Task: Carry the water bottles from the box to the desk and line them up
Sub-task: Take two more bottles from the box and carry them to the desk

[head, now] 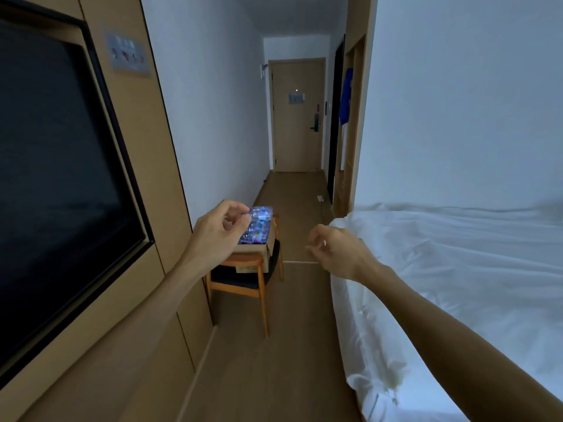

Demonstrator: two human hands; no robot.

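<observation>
Both arms reach forward down a narrow aisle between a wall with a TV (58, 166) and a bed (457, 284). The bottles (258, 224) sit packed in an open box (254, 254) that rests on a chair (243, 281) against the wall, well ahead of both hands. The left hand (217, 231) overlaps the box in view, but it looks short of it; its fingers (240, 213) are loosely curled with thumb and forefinger close, and hold nothing. The right hand (332, 246) hangs in the aisle beside the bed edge, fingers loosely curled too, also holding nothing. No bottle has been lifted yet, and no desk shows, so I judge the task barely begun. The risks from here: the box overhangs the chair seat, so a pull on 1 bottle could tip or slide it off the front edge; the bottles look tightly packed and perhaps wrapped in film, so a grip on 1 may drag its neighbours; the dim light makes caps hard to pick out.
</observation>
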